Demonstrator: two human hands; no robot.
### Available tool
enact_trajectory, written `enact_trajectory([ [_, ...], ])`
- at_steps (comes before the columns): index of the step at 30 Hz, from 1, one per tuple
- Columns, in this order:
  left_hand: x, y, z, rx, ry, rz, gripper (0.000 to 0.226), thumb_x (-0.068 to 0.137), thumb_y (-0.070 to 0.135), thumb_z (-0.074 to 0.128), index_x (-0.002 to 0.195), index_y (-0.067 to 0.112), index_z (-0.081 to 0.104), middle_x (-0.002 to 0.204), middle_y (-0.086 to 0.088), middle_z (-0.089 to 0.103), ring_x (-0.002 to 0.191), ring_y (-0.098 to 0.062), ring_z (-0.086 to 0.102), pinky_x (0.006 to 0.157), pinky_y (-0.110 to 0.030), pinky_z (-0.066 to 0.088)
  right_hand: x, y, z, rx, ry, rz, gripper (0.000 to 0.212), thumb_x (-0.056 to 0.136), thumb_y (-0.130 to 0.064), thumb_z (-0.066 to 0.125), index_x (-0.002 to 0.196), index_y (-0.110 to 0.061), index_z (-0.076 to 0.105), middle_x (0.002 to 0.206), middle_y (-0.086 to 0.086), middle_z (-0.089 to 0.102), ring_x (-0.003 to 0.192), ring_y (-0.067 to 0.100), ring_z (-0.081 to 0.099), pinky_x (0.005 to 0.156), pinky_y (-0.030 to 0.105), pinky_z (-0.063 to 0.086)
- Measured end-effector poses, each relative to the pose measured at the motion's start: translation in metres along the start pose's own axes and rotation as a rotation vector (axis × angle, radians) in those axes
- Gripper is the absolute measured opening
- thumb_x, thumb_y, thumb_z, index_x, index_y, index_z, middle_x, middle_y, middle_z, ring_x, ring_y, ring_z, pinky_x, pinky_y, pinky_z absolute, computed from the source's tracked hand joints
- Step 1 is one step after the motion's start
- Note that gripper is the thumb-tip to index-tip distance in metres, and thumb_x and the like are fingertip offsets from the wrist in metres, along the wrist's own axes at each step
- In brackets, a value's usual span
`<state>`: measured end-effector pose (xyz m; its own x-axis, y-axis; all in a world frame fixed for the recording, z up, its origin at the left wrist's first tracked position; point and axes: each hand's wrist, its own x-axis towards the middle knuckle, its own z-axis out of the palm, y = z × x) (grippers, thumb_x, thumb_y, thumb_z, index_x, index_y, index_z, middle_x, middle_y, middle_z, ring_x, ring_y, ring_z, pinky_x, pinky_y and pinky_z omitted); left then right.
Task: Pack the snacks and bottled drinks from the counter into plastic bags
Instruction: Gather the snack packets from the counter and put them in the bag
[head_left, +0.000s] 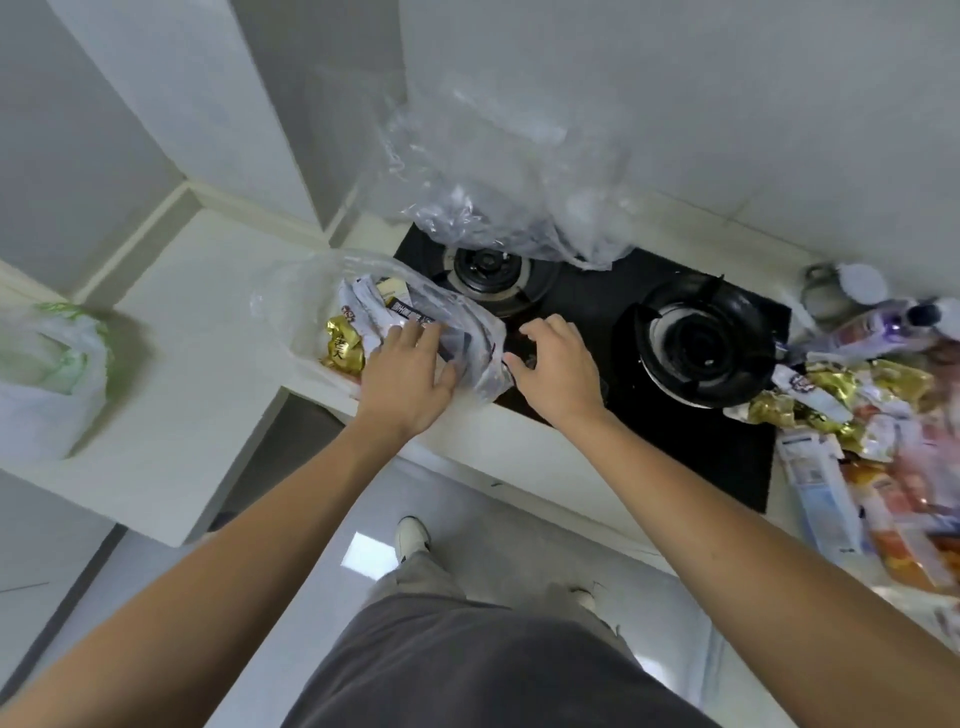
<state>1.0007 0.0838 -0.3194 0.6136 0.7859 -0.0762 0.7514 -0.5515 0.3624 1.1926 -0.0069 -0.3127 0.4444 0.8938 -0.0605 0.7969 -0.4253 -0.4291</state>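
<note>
A clear plastic bag (306, 306) lies on the white counter (208, 291) left of the stove, holding gold and white snack packets (345, 345). My left hand (408, 374) rests flat on the bag's right side, fingers straight. My right hand (558, 371) is beside it over the stove's front edge, fingers curled at the bag's right corner; whether it pinches the plastic is unclear. A pile of loose snack packets (852, 415) lies on the counter at the right, with a purple-labelled bottle (872, 327) behind it.
A black two-burner gas stove (582, 306) fills the middle. A crumpled empty clear bag (498, 208) sits over its back left burner. A white-and-green filled bag (47, 374) stands on the counter at far left. A pale kettle-like object (841, 288) is at the back right.
</note>
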Motion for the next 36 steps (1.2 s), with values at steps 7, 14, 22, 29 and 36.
enact_trajectory([
  [7, 0.022, 0.148, 0.039, 0.085, -0.017, 0.22, 0.055, 0.098, 0.043, 0.052, 0.146, 0.016, 0.046, 0.133, -0.011, 0.054, 0.123, -0.034, 0.049, 0.093, -0.049, 0.045, -0.051, 0.129, -0.079, -0.011, 0.132, 0.106, 0.045, 0.095, -0.04, 0.07, 0.131, -0.015, 0.061, 0.126, 0.002, 0.058, 0.125, 0.024, 0.052, 0.096, 0.042, 0.053],
  [14, 0.031, 0.316, 0.099, 0.083, -0.048, 0.341, 0.051, 0.098, 0.043, 0.055, 0.141, 0.015, 0.049, 0.129, -0.01, 0.056, 0.119, -0.033, 0.051, 0.087, -0.049, 0.049, -0.095, 0.286, -0.162, -0.028, 0.183, 0.208, 0.045, 0.092, -0.039, 0.072, 0.129, -0.015, 0.063, 0.128, 0.005, 0.058, 0.127, 0.027, 0.053, 0.1, 0.043, 0.05],
  [22, 0.054, 0.462, 0.152, -0.025, -0.118, 0.443, 0.049, 0.095, 0.039, 0.057, 0.138, 0.015, 0.051, 0.125, -0.01, 0.056, 0.12, -0.033, 0.051, 0.093, -0.051, 0.05, -0.102, 0.414, -0.233, -0.073, 0.145, 0.303, 0.043, 0.093, -0.034, 0.07, 0.13, -0.014, 0.061, 0.13, 0.007, 0.057, 0.128, 0.029, 0.052, 0.103, 0.044, 0.048],
  [29, 0.098, 0.514, 0.192, 0.063, -0.255, 0.533, 0.058, 0.097, 0.037, 0.056, 0.149, 0.017, 0.043, 0.148, -0.006, 0.045, 0.136, -0.031, 0.04, 0.103, -0.05, 0.047, -0.087, 0.493, -0.235, -0.047, 0.061, 0.371, 0.049, 0.091, -0.027, 0.073, 0.136, -0.012, 0.058, 0.133, 0.007, 0.054, 0.129, 0.029, 0.05, 0.102, 0.048, 0.049],
  [36, 0.137, 0.524, 0.232, 0.183, -0.331, 0.573, 0.058, 0.092, 0.029, 0.059, 0.148, 0.024, 0.045, 0.148, -0.004, 0.043, 0.133, -0.031, 0.042, 0.1, -0.055, 0.048, -0.058, 0.528, -0.214, -0.114, -0.037, 0.325, 0.068, 0.089, -0.021, 0.075, 0.149, -0.017, 0.045, 0.157, 0.006, 0.038, 0.147, 0.03, 0.031, 0.114, 0.047, 0.04],
])
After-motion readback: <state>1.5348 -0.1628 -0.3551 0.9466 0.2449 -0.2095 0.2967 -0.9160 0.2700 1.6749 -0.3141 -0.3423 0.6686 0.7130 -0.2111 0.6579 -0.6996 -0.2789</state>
